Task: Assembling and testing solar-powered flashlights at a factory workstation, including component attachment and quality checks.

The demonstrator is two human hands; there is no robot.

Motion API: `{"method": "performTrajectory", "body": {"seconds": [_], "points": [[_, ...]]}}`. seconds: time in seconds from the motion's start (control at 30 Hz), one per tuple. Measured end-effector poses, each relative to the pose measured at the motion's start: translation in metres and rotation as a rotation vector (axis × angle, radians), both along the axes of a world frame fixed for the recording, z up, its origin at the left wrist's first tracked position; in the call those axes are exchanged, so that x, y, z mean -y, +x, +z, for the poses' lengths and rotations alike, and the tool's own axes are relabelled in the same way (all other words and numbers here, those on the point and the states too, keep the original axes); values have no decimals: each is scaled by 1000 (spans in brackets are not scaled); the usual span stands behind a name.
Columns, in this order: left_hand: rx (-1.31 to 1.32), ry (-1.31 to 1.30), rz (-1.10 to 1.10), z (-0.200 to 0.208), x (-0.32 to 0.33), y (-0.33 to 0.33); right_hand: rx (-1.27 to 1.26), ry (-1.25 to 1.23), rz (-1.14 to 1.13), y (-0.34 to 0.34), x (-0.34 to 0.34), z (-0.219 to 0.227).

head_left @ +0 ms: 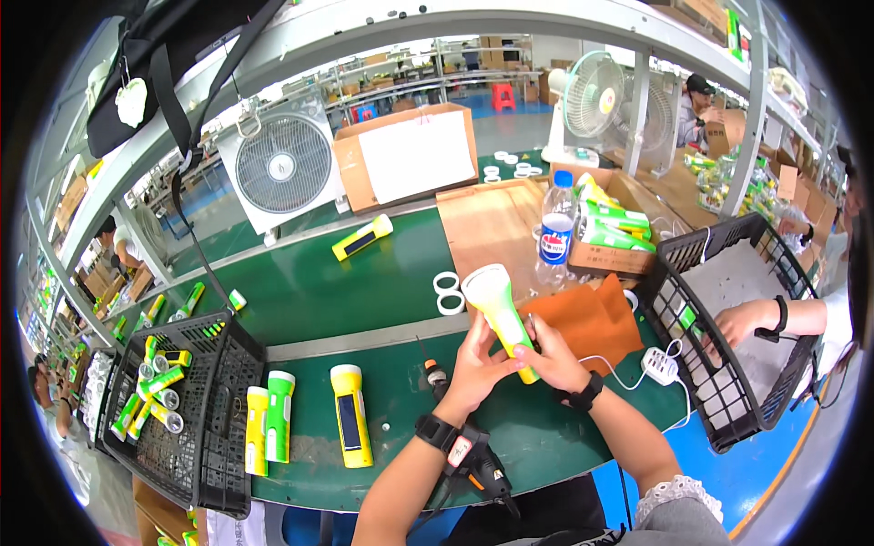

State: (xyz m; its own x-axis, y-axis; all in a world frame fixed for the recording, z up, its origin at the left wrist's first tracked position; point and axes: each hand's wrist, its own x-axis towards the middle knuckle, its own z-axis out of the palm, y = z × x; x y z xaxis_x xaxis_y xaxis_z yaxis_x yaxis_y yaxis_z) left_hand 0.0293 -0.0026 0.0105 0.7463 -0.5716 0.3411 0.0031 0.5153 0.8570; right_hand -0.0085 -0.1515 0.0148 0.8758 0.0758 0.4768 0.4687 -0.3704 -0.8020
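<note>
A green and white flashlight with a yellow-green tint (499, 309) is held up over the bench, its wide head tilted up and to the left. My left hand (475, 371) is closed around its lower body from the left. From the right, my right hand (555, 359) grips the narrow end, and a small dark bit shows by its fingers. Below my left wrist lies a black power screwdriver (487, 469), partly hidden by the forearm. To the left stand a yellow flashlight with a dark panel (351, 419), a green one (279, 414) and another yellow one (258, 432).
A black crate of flashlights (214, 400) stands left. A co-worker's hand (742, 323) reaches into another black crate (719, 414) at right. Beyond my hands are white rings (449, 303), an orange cloth (596, 328), a bottle (555, 232) and a white power strip (659, 365).
</note>
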Motion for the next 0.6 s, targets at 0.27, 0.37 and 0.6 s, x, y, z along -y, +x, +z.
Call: {"method": "performTrajectory", "body": {"seconds": [0.27, 0.37, 0.6], "points": [[-141, -37, 191, -19, -6, 13, 18, -408, 17, -6, -11, 11], [-297, -42, 85, -28, -10, 21, 88, -311, 17, -3, -9, 8], [-286, -131, 35, -6, -9, 5, -18, -332, -145, 7, 0, 0]]}}
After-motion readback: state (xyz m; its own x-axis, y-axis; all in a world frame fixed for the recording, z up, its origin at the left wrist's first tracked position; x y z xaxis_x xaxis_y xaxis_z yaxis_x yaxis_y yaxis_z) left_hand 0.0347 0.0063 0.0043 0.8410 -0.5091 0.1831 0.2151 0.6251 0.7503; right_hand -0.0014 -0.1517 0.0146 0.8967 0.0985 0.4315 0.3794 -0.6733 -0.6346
